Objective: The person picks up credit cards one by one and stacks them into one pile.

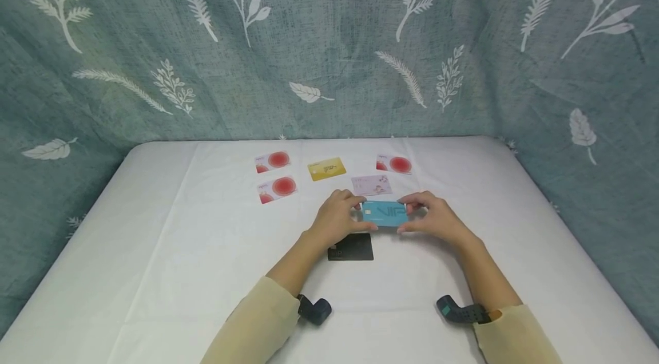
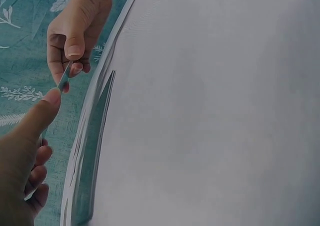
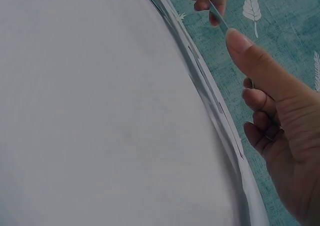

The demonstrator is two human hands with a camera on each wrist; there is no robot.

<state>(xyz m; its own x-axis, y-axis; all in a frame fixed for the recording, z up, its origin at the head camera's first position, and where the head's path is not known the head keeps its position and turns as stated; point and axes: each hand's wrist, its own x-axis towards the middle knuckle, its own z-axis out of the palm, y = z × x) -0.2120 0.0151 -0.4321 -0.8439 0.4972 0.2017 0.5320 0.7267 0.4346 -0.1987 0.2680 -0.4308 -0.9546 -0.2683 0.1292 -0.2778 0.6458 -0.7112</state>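
Note:
Both hands pinch a blue VIP card [image 1: 384, 213] by its two short ends, its printed face toward the head camera. My left hand [image 1: 338, 219] grips the left end between thumb and fingers. At the right end, my right hand [image 1: 435, 218] does the same. In the left wrist view the card [image 2: 65, 75] appears edge-on between the two thumbs, raised off the table. A black card [image 1: 352, 248] lies on the white cloth just below the left hand, its upper left partly covered. Beyond the blue card lies a pale pink card [image 1: 372, 185].
Farther back on the white-covered table [image 1: 206, 295] lie a gold card [image 1: 326, 169] and three red-and-white cards, two at left [image 1: 273, 161] and one at right [image 1: 393, 163]. A green leaf-patterned curtain [image 1: 340, 55] hangs behind the table.

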